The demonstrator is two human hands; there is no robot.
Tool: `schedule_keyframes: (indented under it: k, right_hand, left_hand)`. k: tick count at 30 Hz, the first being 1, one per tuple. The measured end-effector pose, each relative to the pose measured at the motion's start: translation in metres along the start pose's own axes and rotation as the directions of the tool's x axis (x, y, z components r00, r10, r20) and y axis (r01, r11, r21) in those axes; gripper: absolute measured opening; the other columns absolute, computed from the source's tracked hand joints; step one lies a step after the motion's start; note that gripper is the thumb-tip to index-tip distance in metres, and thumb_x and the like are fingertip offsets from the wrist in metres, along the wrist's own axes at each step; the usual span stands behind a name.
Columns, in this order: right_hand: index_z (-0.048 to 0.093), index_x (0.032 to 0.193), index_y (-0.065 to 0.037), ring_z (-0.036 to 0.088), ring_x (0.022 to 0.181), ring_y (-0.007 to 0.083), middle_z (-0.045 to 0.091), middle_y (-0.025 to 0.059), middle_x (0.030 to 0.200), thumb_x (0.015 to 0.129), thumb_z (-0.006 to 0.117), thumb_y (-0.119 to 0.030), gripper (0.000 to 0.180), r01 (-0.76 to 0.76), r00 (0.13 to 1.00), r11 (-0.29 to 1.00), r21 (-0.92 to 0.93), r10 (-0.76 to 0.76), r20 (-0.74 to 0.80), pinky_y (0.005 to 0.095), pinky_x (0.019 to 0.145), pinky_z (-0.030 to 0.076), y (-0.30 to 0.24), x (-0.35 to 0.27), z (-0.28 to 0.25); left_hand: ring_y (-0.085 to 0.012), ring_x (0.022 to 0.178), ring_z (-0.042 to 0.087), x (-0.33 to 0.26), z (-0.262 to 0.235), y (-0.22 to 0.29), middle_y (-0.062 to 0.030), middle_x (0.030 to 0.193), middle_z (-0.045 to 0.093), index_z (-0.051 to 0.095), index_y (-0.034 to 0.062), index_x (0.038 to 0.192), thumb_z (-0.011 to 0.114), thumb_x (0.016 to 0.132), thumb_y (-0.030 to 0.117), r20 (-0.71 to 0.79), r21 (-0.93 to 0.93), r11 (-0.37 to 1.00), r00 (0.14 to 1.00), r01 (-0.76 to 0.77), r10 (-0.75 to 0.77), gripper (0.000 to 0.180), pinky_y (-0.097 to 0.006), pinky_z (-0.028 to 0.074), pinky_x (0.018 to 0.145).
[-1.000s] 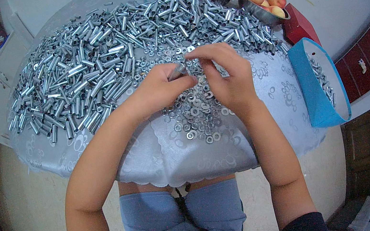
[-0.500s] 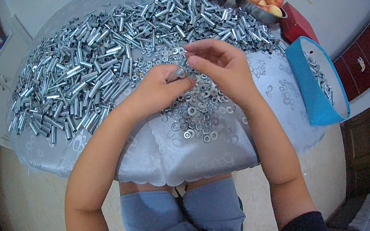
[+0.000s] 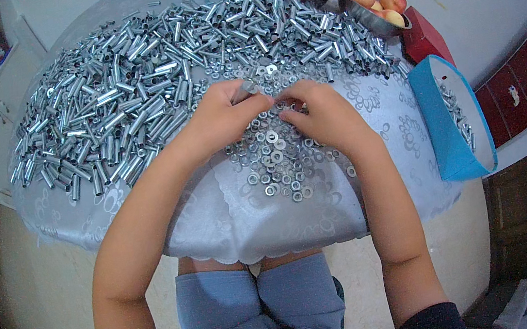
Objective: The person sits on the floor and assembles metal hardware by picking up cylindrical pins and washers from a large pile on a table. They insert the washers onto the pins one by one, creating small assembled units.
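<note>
grasping tube [image 3: 245,90] in left hand [image 3: 226,114] | curling right hand [image 3: 326,113] just beside, can't tell if holding | washers [image 3: 276,157] toward table's [image 3: 235,224] near edge | loose tubes [image 3: 147,81] toward far-left edge

The left forearm [image 3: 150,188] and the right forearm [image 3: 386,190] slanted inward from bent elbows [image 3: 124,297]. The left hand [image 3: 228,115] was curled, its thumb [image 3: 257,105] stretched rightward; the right hand [image 3: 323,112] held its bent fingers [image 3: 294,90] just beside that thumb's tip.

The left grip [image 3: 225,115] is holding a metal tube [image 3: 244,90]; beside it, the right grip [image 3: 319,113] is curling over washers [image 3: 275,157] on the counter [image 3: 385,169].
</note>
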State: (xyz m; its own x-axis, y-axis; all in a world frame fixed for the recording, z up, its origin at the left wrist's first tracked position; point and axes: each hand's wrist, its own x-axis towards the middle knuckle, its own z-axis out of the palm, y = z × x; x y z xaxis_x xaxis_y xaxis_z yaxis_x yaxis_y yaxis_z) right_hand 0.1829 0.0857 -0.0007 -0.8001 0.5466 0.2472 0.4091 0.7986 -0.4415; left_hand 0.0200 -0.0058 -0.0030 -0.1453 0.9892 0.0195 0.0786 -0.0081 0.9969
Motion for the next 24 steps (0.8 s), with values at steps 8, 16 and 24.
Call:
schedule_keyframes:
  k: [8, 16, 24]
  right_hand:
    - [0.064, 0.085, -0.006, 0.055, 0.082, 0.0305, 0.057, 0.014, 0.082, 0.073, 0.059, -0.015, 0.016, 0.012, 1.0, 0.991, -0.13, -0.015, -0.025, 0.0393, 0.072, 0.044, 0.004, 0.003, 0.002]
    - [0.063, 0.079, -0.005, 0.056, 0.079, 0.0311, 0.058, 0.0136, 0.08, 0.073, 0.057, -0.013, 0.012, 0.038, 0.997, 0.989, -0.141, -0.047, -0.054, 0.0405, 0.07, 0.044, 0.005, 0.004, 0.007]
    - [0.062, 0.081, -0.005, 0.055, 0.081, 0.0304, 0.057, 0.0126, 0.082, 0.071, 0.058, -0.011, 0.012, 0.021, 0.996, 0.987, -0.161, -0.035, -0.084, 0.0401, 0.07, 0.044, 0.003, 0.002, 0.004]
  left_hand:
    - [-0.0044, 0.052, 0.041, 0.002, -0.003, 0.0, 0.0034, 0.059, 0.05, 0.059, 0.0045, 0.07, 0.061, 0.077, 0.019, 0.025, 0.049, 0.999, 1.0, -0.012, 0.011, 0.016, -0.023, 0.032, 0.047]
    - [-0.0046, 0.052, 0.04, 0.0, -0.001, 0.001, 0.0034, 0.057, 0.049, 0.059, 0.0035, 0.069, 0.062, 0.076, 0.02, 0.008, 0.064, 0.998, 1.0, -0.005, 0.005, 0.018, -0.023, 0.032, 0.046]
    - [-0.0042, 0.051, 0.04, 0.002, -0.001, -0.002, 0.0038, 0.057, 0.049, 0.058, 0.0038, 0.07, 0.062, 0.076, 0.02, -0.014, 0.103, 0.994, 1.0, 0.019, -0.018, 0.017, -0.023, 0.03, 0.045]
